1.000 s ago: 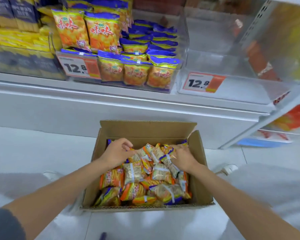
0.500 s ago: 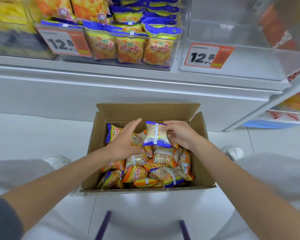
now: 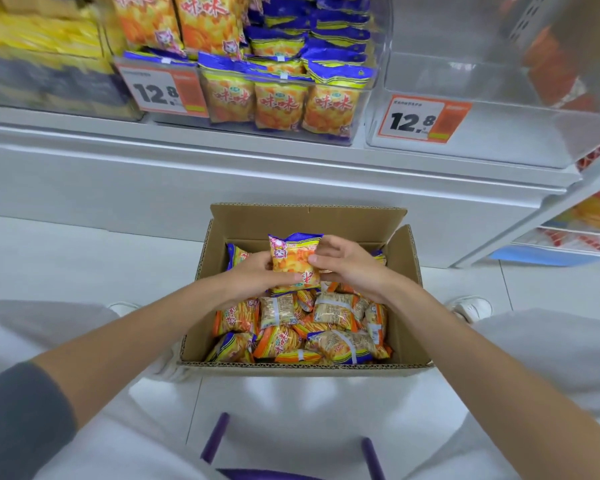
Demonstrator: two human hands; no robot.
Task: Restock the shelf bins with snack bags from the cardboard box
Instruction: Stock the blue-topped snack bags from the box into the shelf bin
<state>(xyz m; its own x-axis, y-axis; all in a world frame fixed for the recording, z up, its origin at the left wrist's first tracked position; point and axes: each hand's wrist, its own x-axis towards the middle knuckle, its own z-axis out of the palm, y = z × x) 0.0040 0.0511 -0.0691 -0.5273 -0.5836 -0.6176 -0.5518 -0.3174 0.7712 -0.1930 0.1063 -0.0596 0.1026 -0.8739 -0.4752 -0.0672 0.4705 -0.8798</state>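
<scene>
One orange snack bag (image 3: 293, 263) with a blue top edge is held between both grips, blue edge uppermost and printed face toward the camera. The left grip (image 3: 255, 278) is curled round the bag's lower left side, with the thumb laid across the front near the bottom. The right grip (image 3: 349, 268) is closed on the right edge, fingers bent onto the front. Nothing else is held by either.

The bag is held just above a loose heap (image 3: 302, 327) of other bags, over the far half of the open cardboard box (image 3: 407, 271). The box stands on the pale floor (image 3: 84, 265) between the person's knees.

Higher and further forward, on the white shelf (image 3: 187, 147), a clear bin (image 3: 368, 81) is packed with bags of the same orange and blue print, its front row standing upright. Just to its right stands a second clear bin (image 3: 499, 133), in which no bags can be seen; a price tag (image 3: 423, 119) reading 12.8 is fixed to its front.

The step in hand appears to be lifting and turning this bag for shelving. It would be done well if the bag were held lightly by its edges, so the contents are not crushed. The print should be kept forward, and the bag carried up over a bin's front wall and stood upright. The matching print suggests the fuller bin, though this cannot be told for certain.
</scene>
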